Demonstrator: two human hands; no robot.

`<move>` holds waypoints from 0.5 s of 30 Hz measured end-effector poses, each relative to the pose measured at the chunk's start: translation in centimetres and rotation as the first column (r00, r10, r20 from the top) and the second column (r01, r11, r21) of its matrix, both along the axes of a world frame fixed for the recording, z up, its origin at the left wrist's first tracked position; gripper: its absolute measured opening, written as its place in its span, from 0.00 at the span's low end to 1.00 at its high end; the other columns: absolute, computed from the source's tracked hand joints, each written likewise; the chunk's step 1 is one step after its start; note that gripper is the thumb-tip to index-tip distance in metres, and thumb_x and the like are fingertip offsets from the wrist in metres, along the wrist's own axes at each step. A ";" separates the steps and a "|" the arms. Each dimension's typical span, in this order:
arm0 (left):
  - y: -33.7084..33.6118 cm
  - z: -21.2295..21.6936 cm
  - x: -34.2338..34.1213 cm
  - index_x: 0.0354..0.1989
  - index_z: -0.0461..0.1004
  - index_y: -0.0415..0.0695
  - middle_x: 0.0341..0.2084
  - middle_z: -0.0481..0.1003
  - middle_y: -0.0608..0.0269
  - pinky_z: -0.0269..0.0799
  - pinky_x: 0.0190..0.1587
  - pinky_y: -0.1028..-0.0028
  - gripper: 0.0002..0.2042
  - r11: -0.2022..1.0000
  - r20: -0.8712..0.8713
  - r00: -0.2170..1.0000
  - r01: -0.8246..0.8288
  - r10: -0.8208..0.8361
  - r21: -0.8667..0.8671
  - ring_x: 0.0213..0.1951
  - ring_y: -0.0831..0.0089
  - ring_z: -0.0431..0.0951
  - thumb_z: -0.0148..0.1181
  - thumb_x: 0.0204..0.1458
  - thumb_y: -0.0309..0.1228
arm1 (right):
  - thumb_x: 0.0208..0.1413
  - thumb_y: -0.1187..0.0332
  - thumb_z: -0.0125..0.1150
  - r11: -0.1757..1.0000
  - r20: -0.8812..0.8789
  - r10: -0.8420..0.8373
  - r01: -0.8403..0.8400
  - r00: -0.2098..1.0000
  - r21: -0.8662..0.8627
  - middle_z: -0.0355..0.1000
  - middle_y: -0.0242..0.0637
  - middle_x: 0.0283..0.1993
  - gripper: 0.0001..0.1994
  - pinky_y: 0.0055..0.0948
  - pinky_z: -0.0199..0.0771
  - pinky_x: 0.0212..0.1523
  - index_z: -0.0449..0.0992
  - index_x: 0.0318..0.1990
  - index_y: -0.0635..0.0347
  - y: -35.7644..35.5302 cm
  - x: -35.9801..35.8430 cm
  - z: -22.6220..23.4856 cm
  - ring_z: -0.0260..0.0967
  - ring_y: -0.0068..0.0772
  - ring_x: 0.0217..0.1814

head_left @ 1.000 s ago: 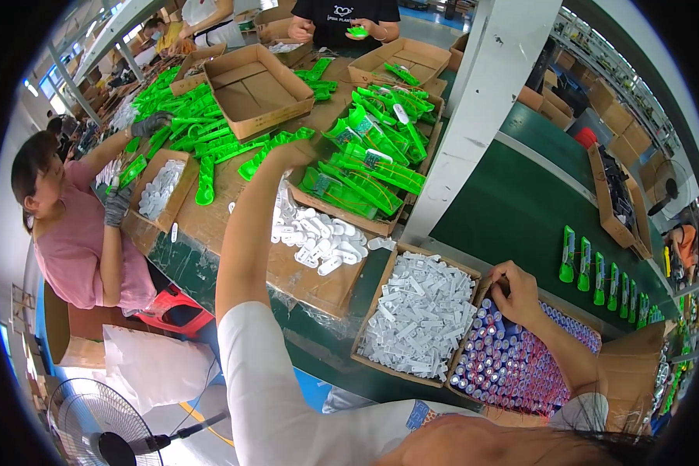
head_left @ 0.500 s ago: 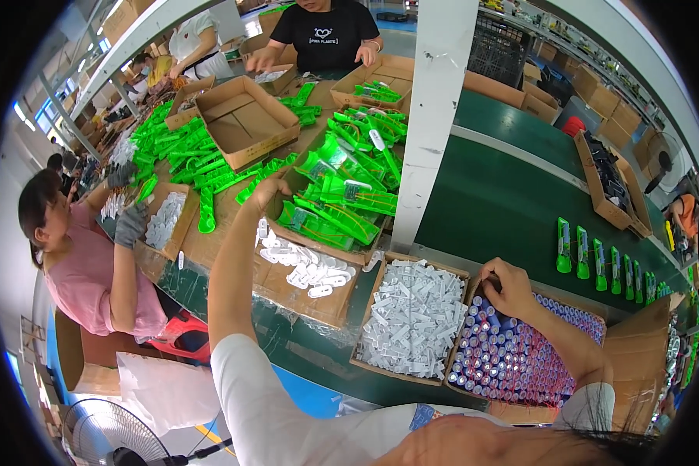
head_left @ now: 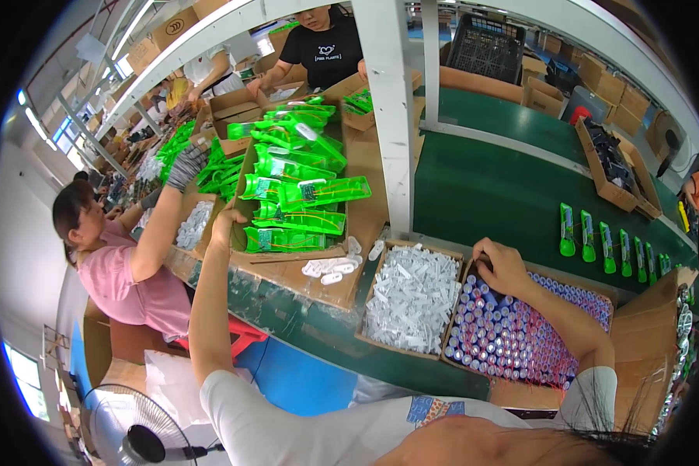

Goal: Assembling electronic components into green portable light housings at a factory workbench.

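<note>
My left hand (head_left: 225, 226) is closed on the near left side of a cardboard box (head_left: 291, 255). Inside that box lie green plastic casings (head_left: 299, 167), with small circuit boards and orange wires showing in several. My right hand (head_left: 502, 269) rests with curled fingers at the far left corner of a tray of purple-blue batteries (head_left: 512, 330); the fingertips are partly hidden, so what they hold cannot be made out. Left of it stands a box of small white plastic pieces (head_left: 413, 299). White oval pieces (head_left: 332, 268) lie on cardboard beside the casings' box.
A white post (head_left: 396, 116) rises behind the boxes. On the green conveyor (head_left: 489, 182) stands a row of green casings (head_left: 606, 245). A co-worker in pink with gloves (head_left: 136, 268) sits at left; another in black (head_left: 325, 54) is across the table. A fan (head_left: 144, 435) stands lower left.
The box of green casings has swung round and shifted left with my left hand on it, over part of the white oval pieces. My right hand stays by the batteries. The view has shifted.
</note>
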State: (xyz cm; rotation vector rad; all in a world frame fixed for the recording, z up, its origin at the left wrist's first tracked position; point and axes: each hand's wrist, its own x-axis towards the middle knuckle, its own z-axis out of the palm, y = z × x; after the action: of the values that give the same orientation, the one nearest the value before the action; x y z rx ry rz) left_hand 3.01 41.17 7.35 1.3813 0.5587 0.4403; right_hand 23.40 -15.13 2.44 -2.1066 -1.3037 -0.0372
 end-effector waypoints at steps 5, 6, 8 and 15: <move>-6.3 0.7 -9.3 0.53 0.68 0.37 0.40 0.75 0.52 0.77 0.43 0.62 0.23 0.985 0.201 0.980 0.018 0.017 -0.172 0.37 0.61 0.78 0.48 0.43 0.21 | 0.49 0.75 0.56 0.995 0.014 0.052 -0.053 0.999 0.082 0.73 0.37 0.33 0.11 0.37 0.72 0.33 0.65 0.40 0.54 -0.4 0.2 -0.9 0.75 0.42 0.36; -8.3 0.8 -10.1 0.50 0.68 0.36 0.32 0.74 0.59 0.76 0.37 0.66 0.20 0.979 0.167 0.977 -0.101 0.132 -0.179 0.31 0.66 0.75 0.49 0.44 0.20 | 0.49 0.76 0.55 0.995 0.008 0.052 -0.052 0.999 0.089 0.73 0.37 0.33 0.11 0.37 0.72 0.34 0.64 0.40 0.54 -0.7 0.2 -0.9 0.74 0.43 0.37; -12.9 2.2 -12.3 0.43 0.68 0.38 0.25 0.67 0.65 0.72 0.32 0.69 0.14 0.919 0.104 0.951 -0.249 0.292 -0.305 0.26 0.72 0.69 0.49 0.45 0.20 | 0.48 0.76 0.55 0.994 0.013 0.056 -0.057 0.998 0.090 0.73 0.38 0.33 0.12 0.38 0.72 0.34 0.64 0.40 0.55 -0.9 0.3 -1.2 0.74 0.44 0.38; -13.6 -3.7 -17.9 0.58 0.64 0.36 0.46 0.73 0.52 0.75 0.49 0.65 0.29 0.872 0.100 0.869 -0.471 0.484 -0.131 0.45 0.59 0.76 0.45 0.40 0.17 | 0.49 0.77 0.54 0.987 0.042 0.098 -0.102 0.994 0.126 0.73 0.37 0.36 0.14 0.39 0.73 0.36 0.63 0.43 0.53 -0.4 0.3 -1.6 0.75 0.44 0.39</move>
State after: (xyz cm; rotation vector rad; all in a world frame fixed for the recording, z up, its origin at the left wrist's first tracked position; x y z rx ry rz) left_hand -14.90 27.55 3.62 1.0968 0.8091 0.8856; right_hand 23.68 -15.52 0.85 -1.9389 -1.3895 -0.1132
